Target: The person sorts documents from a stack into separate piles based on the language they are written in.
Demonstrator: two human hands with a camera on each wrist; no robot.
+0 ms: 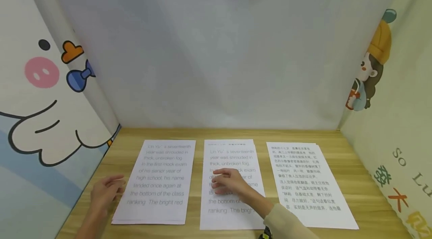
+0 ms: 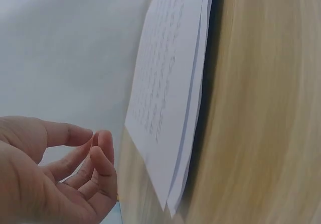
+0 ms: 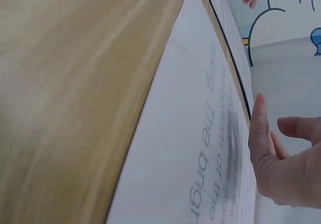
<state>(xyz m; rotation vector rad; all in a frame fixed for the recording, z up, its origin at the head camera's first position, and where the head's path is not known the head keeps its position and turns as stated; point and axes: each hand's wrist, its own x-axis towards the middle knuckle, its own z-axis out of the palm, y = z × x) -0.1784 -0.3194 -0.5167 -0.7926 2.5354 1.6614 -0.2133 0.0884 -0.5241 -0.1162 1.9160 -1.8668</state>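
Observation:
Three stacks of printed paper lie side by side. The left stack and the middle stack carry large English text, while the right stack has Chinese text. Just off the left stack's left edge is my left hand. Its fingers are loosely bent, thumb and fingertips close together in the left wrist view, with nothing between them. My right hand hovers over the middle stack, covering part of several lines. Seen from the right wrist, its fingers and thumb are apart and hold nothing.
The stacks lie on a wood-grain table. A pale back wall rises behind it. Printed panels stand on both sides, with a cartoon bird at left and a cartoon child at right.

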